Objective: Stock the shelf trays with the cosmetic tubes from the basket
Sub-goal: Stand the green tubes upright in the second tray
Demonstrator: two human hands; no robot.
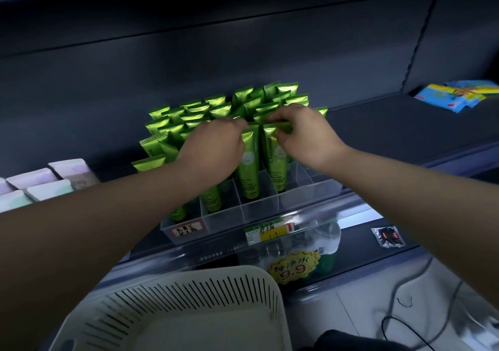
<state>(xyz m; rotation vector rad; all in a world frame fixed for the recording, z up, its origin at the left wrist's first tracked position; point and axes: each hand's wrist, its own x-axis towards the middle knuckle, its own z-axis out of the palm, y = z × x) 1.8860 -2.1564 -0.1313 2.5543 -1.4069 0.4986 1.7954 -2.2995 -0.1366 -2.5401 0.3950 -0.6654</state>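
Note:
Several green cosmetic tubes [249, 161] stand cap-down in a clear divided shelf tray [259, 207] at the middle of the shelf. My right hand [305, 137] pinches the crimped top of a green tube marked Chamomile [275, 156] that stands in a front compartment. My left hand [216, 145] reaches over the tubes just left of it, fingers curled down among their tops; what they hold is hidden. The white slotted basket [189, 313] sits below the shelf edge in front of me, and the part of its inside that shows holds nothing.
Pale boxed goods [40, 183] lie on the shelf at the left. Blue and yellow packets [456, 94] rest at the far right of the shelf. A price strip with yellow tags [270, 231] runs along the shelf front. A small dark sachet [388, 237] lies on the lower shelf. Black cables [405, 318] trail on the floor.

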